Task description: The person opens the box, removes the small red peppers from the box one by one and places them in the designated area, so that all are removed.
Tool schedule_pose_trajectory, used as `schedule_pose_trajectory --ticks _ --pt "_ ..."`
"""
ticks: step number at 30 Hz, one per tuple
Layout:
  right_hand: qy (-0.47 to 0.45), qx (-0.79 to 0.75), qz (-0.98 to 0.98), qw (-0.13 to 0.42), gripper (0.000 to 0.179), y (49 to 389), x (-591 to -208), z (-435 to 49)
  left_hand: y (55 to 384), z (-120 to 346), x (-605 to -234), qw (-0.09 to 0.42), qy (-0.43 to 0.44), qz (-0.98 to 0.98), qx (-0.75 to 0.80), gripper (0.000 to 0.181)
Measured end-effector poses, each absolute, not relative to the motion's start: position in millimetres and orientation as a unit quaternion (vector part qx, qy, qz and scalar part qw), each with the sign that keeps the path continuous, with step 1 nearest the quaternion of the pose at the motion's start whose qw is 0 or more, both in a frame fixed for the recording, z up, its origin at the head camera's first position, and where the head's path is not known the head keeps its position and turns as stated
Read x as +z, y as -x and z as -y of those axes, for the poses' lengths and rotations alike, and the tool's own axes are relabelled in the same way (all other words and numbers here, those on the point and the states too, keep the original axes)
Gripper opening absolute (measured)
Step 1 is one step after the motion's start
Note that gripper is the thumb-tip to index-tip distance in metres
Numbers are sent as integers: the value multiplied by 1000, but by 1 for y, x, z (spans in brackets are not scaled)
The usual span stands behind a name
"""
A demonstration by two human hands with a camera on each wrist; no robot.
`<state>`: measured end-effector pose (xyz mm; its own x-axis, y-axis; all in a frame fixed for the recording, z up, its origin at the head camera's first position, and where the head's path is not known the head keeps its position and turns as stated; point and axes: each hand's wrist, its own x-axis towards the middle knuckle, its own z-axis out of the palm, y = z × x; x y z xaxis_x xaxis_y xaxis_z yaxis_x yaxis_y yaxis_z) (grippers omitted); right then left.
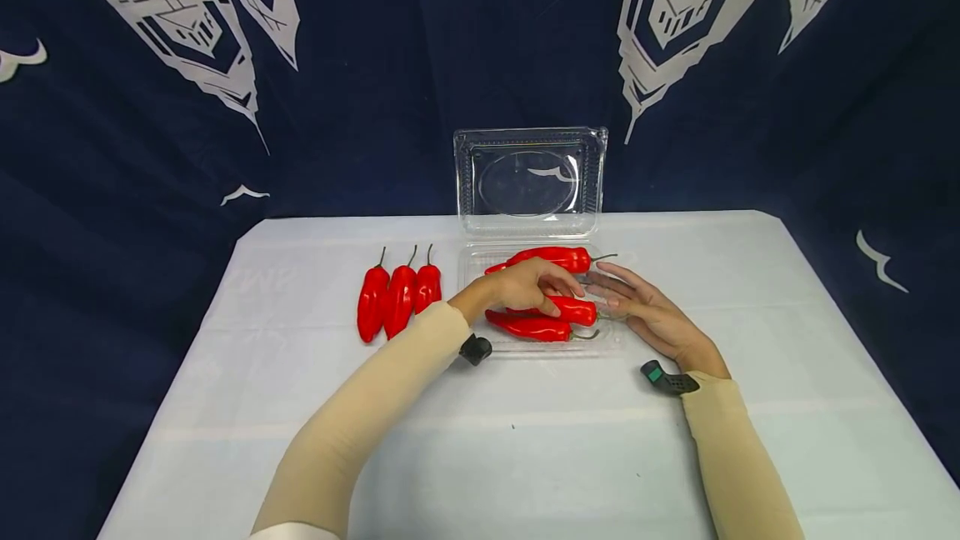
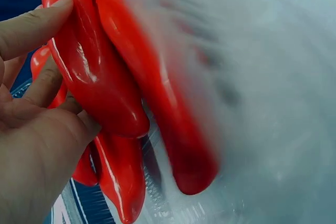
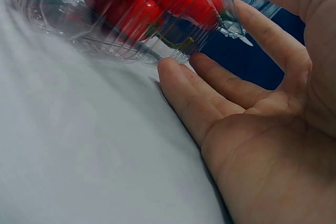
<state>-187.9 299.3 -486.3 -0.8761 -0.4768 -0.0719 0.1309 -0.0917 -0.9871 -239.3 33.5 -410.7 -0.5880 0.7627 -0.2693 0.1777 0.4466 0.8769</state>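
My left hand (image 1: pixel 525 283) reaches over a clear plastic clamshell box (image 1: pixel 611 347) and grips a red chili pepper (image 1: pixel 576 311). In the left wrist view, the thumb lies on this glossy pepper (image 2: pixel 89 72) with the fingers on its other side. A second pepper (image 1: pixel 532 328) lies in front of it, close alongside. Behind the hand, another pepper (image 1: pixel 562 257) lies across the box, its stem pointing right. My right hand (image 1: pixel 660 319) is at the box's right side, fingers extended. In the right wrist view, its fingertips are right at the ribbed wall (image 3: pixel 115 40).
Left of the box, three red peppers (image 1: pixel 372 304) lie side by side on the white table (image 1: pixel 525 457), stems pointing away. The box's transparent lid (image 1: pixel 528 182) stands raised at the back, before a dark blue printed cloth (image 1: pixel 360 148).
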Motion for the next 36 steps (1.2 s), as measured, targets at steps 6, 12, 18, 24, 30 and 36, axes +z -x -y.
schedule_pose_trajectory --ticks 6,12,18,24,30,36 --pt "142 -725 -642 208 62 188 -487 -300 240 -32 -408 332 -313 -776 435 40" --pt "137 -722 -645 210 62 188 -489 -300 239 -29 -408 334 -306 -772 445 39" --pt "137 -721 -646 209 62 189 -489 -300 238 -27 -407 328 -314 -773 442 38" --pt "143 -726 -640 208 61 189 -488 -300 238 -22 -406 323 -324 -772 440 35" --pt "140 -730 -635 211 62 188 -488 -299 239 -15 -407 331 -324 -760 456 34" --pt "150 -734 -628 210 62 189 -490 -302 239 -7 -408 343 -322 -742 478 36"
